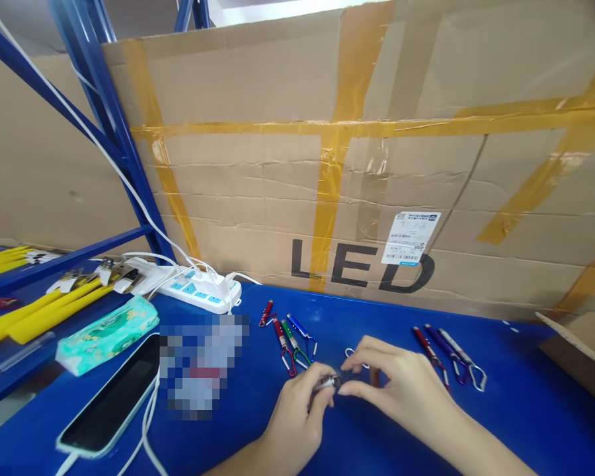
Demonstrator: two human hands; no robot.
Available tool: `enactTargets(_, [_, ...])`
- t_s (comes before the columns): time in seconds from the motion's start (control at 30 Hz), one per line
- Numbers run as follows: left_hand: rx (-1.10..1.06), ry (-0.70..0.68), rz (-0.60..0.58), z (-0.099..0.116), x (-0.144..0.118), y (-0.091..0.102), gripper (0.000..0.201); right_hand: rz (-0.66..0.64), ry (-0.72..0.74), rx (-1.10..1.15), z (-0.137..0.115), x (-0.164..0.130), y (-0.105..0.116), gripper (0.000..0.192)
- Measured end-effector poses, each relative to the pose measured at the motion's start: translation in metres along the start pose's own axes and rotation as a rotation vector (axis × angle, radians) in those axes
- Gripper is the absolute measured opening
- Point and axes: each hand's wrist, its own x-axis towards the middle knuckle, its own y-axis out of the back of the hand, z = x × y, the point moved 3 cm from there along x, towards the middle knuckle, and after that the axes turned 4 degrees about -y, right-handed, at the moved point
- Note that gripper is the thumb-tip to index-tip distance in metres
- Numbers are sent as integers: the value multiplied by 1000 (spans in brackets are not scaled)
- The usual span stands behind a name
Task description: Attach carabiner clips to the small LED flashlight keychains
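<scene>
My left hand (297,416) pinches a small silver metal cylinder (331,382) between thumb and fingers; most of it is hidden in the grip. Just to its right is my right hand (396,380), thumb and forefinger apart at the cylinder's end. A silver wire loop (350,352) shows behind the right fingertips; whether they touch it I cannot tell. Beyond the left hand lie slim penlights with carabiner clips: a short red one (266,312), a longer red one (280,334), a green one (292,338) and a blue one (298,326).
On the right lie red (424,344), purple (441,345) and silver (457,350) penlights near an open carton (582,370). Leftward are a phone (112,400) with cable, a green tissue pack (109,334), a power strip (198,289) and yellow rods (54,307). A large cardboard box (258,198) stands behind.
</scene>
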Motion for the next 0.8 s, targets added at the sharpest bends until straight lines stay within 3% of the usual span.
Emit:
enactTargets(0.3, [3,-29,15,2,-2,0,18,42,233,-106,-1,-5,-2,26])
enactTargets(0.57, [26,-98,-53,8,-4,0,19,16,206,-56,2,-6,-2,25])
enactTargets(0.8, [12,-124,-77,8,-5,0,18,-11,190,-25,-2,-6,0,14])
